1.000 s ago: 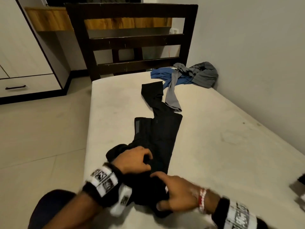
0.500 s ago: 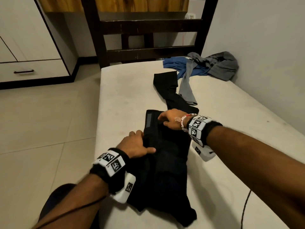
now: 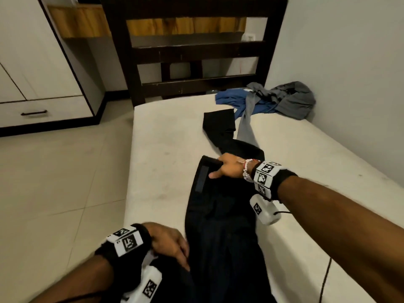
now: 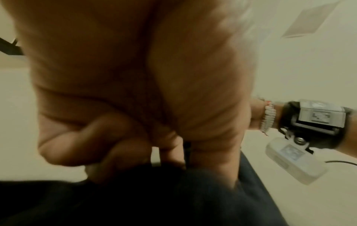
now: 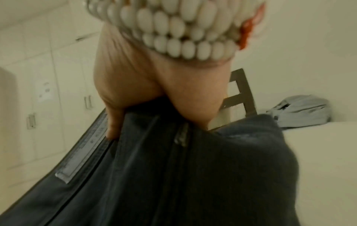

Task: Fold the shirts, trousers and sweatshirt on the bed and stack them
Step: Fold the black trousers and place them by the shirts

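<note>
Black trousers (image 3: 220, 215) lie lengthwise on the bed, one leg trailing toward the headboard. My right hand (image 3: 227, 167) grips their far folded edge beside a grey label strip (image 3: 202, 178); the right wrist view shows its fingers (image 5: 114, 122) curled over the dark cloth (image 5: 173, 175). At the near end my left hand (image 3: 172, 243) holds the trousers' left edge, fingers (image 4: 115, 137) curled down onto the black cloth (image 4: 173, 198). A blue shirt (image 3: 231, 99) and a grey garment (image 3: 293, 101) lie crumpled at the bed's far right corner.
The pale mattress (image 3: 164, 149) has bare room on both sides of the trousers. A dark wooden headboard (image 3: 192, 53) stands at the far end, and a wall runs along the right. Tiled floor (image 3: 54, 182) and a white wardrobe with a drawer (image 3: 35, 112) are on the left.
My right hand went from the near end out to the trousers' far folded edge. My left hand slid back toward me along the left edge.
</note>
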